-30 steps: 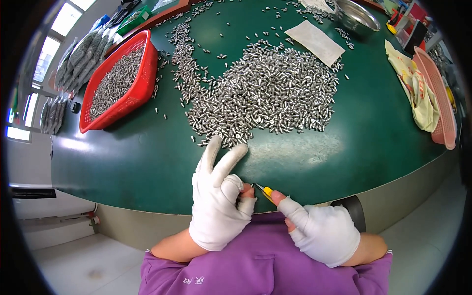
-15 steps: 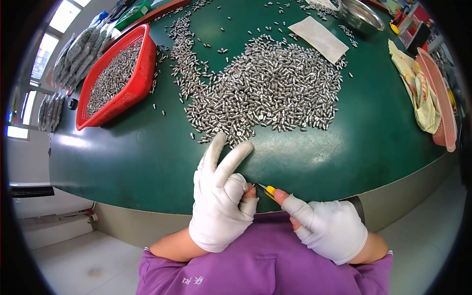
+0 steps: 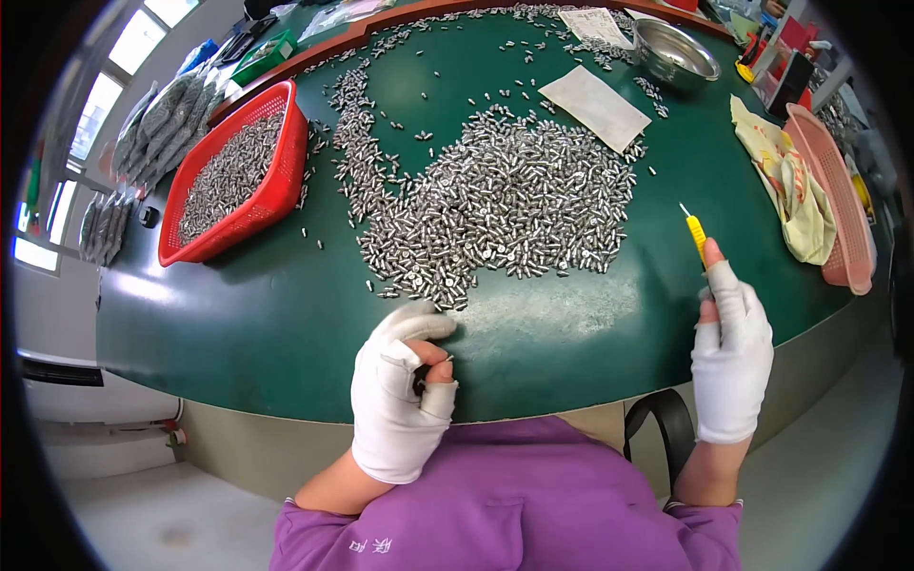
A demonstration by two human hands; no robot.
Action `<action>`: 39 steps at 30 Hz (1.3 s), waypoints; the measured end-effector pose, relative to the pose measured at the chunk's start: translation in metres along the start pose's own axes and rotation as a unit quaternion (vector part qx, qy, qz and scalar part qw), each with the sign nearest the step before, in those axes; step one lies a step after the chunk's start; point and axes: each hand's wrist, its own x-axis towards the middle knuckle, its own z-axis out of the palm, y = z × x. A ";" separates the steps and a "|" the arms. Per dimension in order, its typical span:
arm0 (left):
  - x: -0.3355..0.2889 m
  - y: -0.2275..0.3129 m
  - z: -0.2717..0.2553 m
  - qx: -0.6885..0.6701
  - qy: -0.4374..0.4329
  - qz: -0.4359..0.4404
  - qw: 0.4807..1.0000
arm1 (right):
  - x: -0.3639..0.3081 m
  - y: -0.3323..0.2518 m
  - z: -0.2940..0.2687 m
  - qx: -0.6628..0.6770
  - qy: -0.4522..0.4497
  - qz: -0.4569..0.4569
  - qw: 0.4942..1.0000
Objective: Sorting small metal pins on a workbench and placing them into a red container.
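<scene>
My left hand [image 3: 395, 395], in a white glove with bare thumb and fingertip, is over the table's near edge. Its thumb and index finger are pinched together; a tiny bit shows at their tips, too small to name. The other fingers curl forward, close to the near edge of a pile of small metal parts [image 3: 505, 195], silvery and pointed. Off to the right, my right hand [image 3: 731, 357], gloved likewise, is closed on a slim yellow-handled tool [image 3: 696, 233]. Its thin, pale tip points away from me, right of the pile and apart from it.
At the left, a red basket [image 3: 290, 157] holds many similar metal parts. Bagged parts [image 3: 167, 124] lie beyond it. A paper sheet [image 3: 595, 107] touches the pile's far right side. A steel bowl [image 3: 674, 52] stands behind, and a pink basket [image 3: 838, 209] with cloth [image 3: 795, 200] sits right.
My right hand has swung away to the right and forward with the yellow-handled tool, leaving my left hand. The left hand's outstretched fingers have curled in, its pinch kept.
</scene>
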 end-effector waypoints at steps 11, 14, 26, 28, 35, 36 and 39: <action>-0.002 0.010 0.002 -0.203 -0.004 -0.195 0.959 | 0.027 -0.008 0.015 0.013 -0.001 -0.075 0.997; 0.000 0.008 0.001 -0.180 -0.028 -0.170 0.968 | 0.023 -0.039 0.016 0.104 -0.052 -0.145 0.983; 0.007 0.019 -0.002 -0.422 -0.048 -0.268 0.865 | 0.026 -0.073 0.045 0.120 -0.109 -0.224 0.961; 0.009 0.013 0.001 -0.521 -0.060 -0.259 0.811 | 0.031 -0.070 0.040 0.149 -0.113 -0.207 0.960; 0.023 0.010 0.007 -0.709 -0.068 -0.393 0.582 | 0.035 -0.043 0.041 0.060 -0.058 -0.090 0.992; 0.023 0.010 0.008 -0.729 -0.077 -0.389 0.558 | 0.034 -0.045 0.041 0.059 -0.058 -0.093 0.992; 0.022 0.007 0.014 -0.726 -0.095 -0.391 0.558 | 0.031 -0.054 0.043 0.073 -0.060 -0.117 0.989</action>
